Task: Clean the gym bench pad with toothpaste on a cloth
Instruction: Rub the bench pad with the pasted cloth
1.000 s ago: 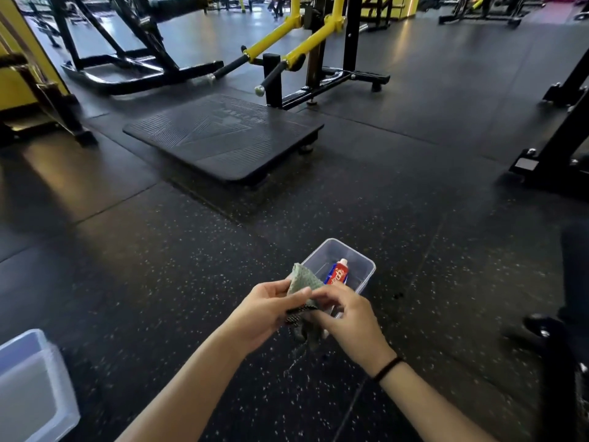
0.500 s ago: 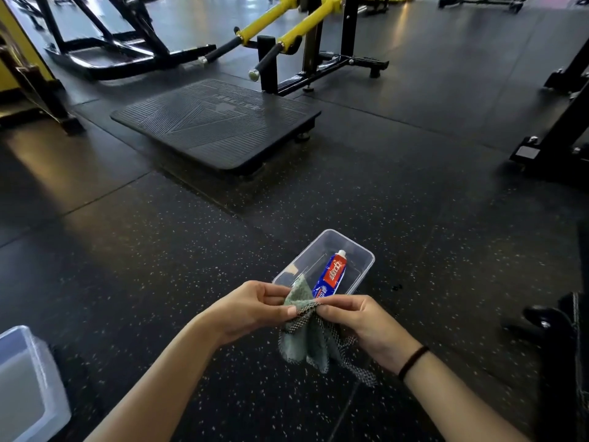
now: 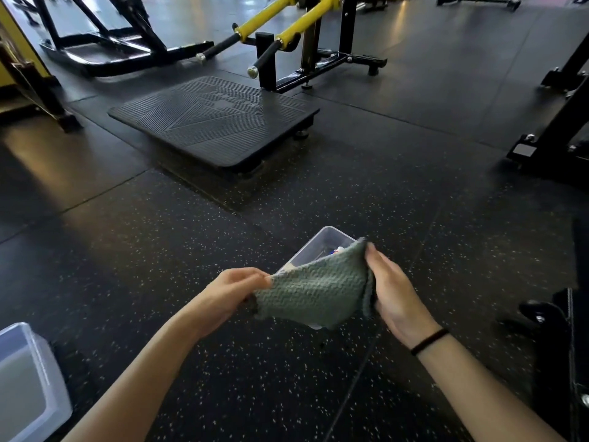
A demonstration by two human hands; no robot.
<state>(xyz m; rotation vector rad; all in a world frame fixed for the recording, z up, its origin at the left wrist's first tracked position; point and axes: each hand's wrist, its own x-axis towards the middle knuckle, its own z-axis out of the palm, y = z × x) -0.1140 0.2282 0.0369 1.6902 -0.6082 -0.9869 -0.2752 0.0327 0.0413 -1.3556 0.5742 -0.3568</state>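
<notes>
Left hand point(image 3: 231, 290) is pinching the left corner of the green cloth point(image 3: 314, 290); right hand point(image 3: 390, 288) is gripping its right edge, holding it stretched above the clear plastic container point(image 3: 318, 245), where the toothpaste tube point(image 3: 337, 250) is lying, mostly hidden, on the speckled rubber floor point(image 3: 159, 250).

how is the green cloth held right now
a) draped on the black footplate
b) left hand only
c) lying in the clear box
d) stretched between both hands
d: the left hand pinches one corner of the green cloth and the right hand grips the opposite edge, spreading it out.
</notes>
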